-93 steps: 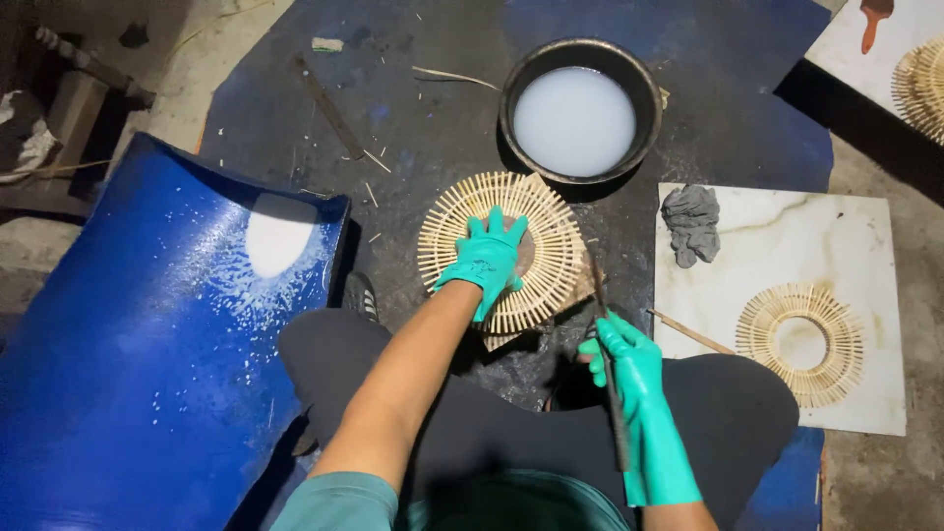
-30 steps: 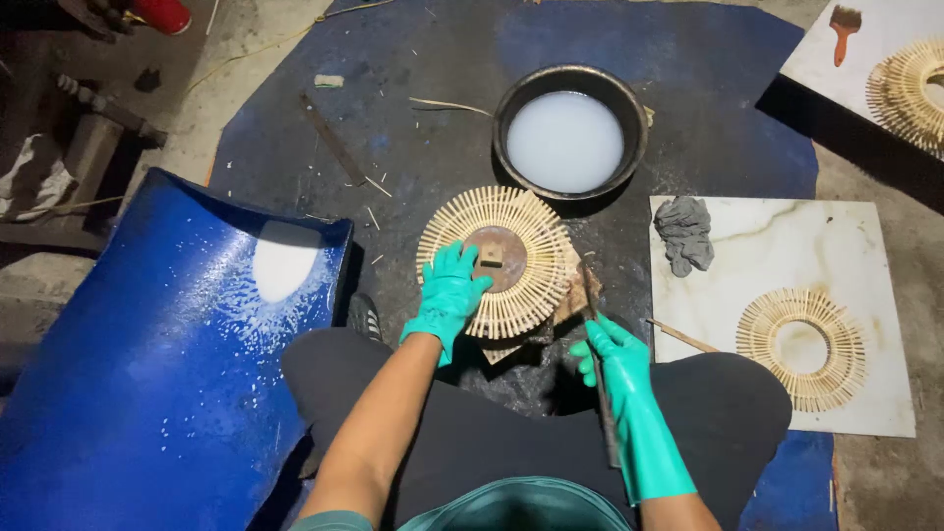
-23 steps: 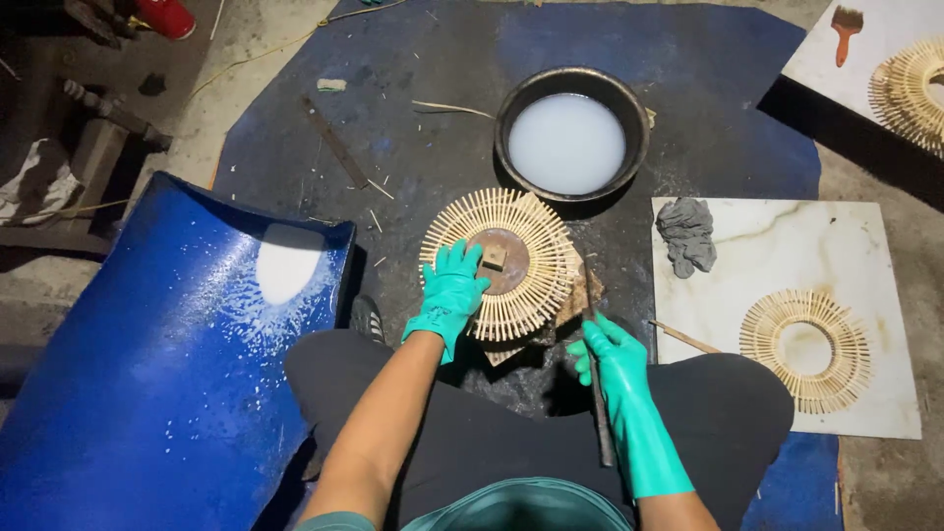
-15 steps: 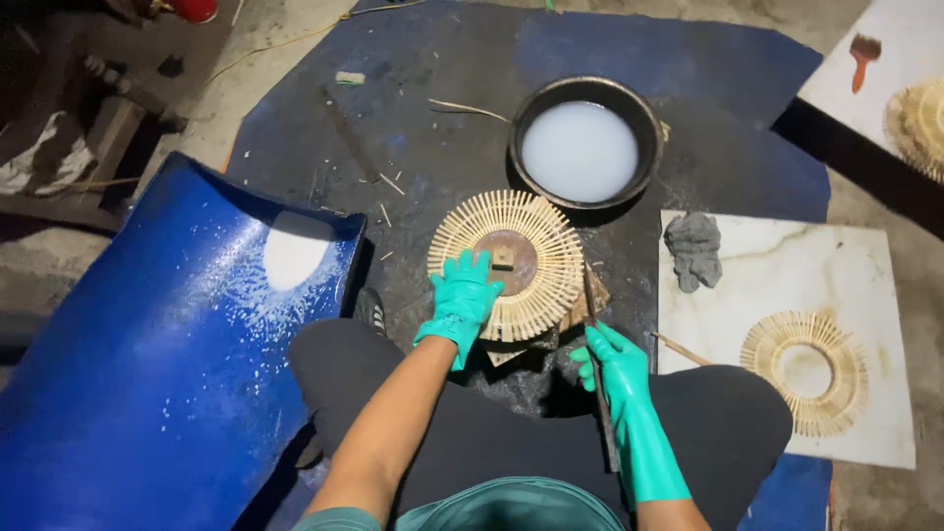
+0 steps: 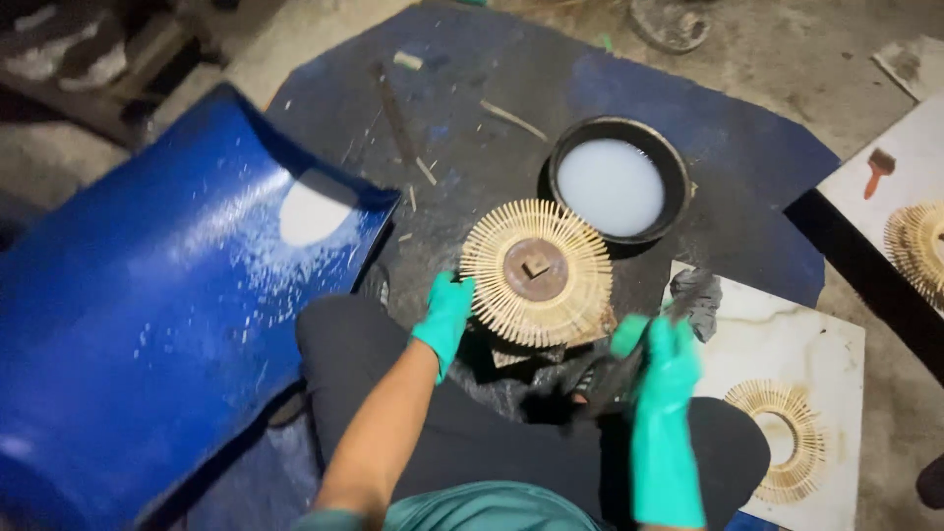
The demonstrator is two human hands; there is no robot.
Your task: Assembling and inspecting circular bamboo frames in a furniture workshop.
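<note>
A round disc of radiating bamboo sticks (image 5: 492, 265) with a brown centre plate lies on a dark stand in front of my knees. My left hand (image 5: 447, 313), in a green glove, rests against the disc's left rim with nothing in its grasp. My right hand (image 5: 665, 356), also in a green glove, is at the disc's lower right, blurred, and closed around a thin dark tool (image 5: 608, 382) that points down and left. A black bowl of milky white liquid (image 5: 612, 187) stands just behind the disc.
A curved blue drum section (image 5: 167, 305) lies to my left. To my right is a white tile (image 5: 816, 354) with a bamboo ring (image 5: 792, 433) and a grey rag (image 5: 700, 295). Far right, another board holds a brush (image 5: 878, 167) and a ring (image 5: 919, 246).
My left hand has slid from the disc's centre to its left rim. My right hand with the tool has moved right and away from the disc. The view has shifted.
</note>
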